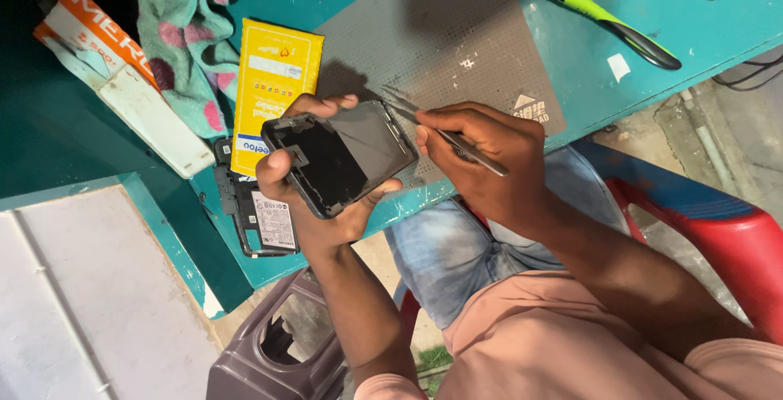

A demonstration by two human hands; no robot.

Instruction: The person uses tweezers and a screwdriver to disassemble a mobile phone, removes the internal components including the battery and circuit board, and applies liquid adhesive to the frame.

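While the left hand (314,192) grips one opened phone (338,155) above the table's edge (571,98), the right hand (481,155) pinches one pair of tweezers (444,135), tips at the phone's rim. Its dark inside lies bare, frame chipped. One yellow packet (273,94), one grey mat (440,33), one cloth (183,37) and another dismantled phone (261,216) lie nearby.

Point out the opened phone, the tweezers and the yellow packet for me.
opened phone (338,158), head view, on its dark inner face
tweezers (457,141), head view, mid-shaft by the fingers
yellow packet (273,82), head view, on its front face
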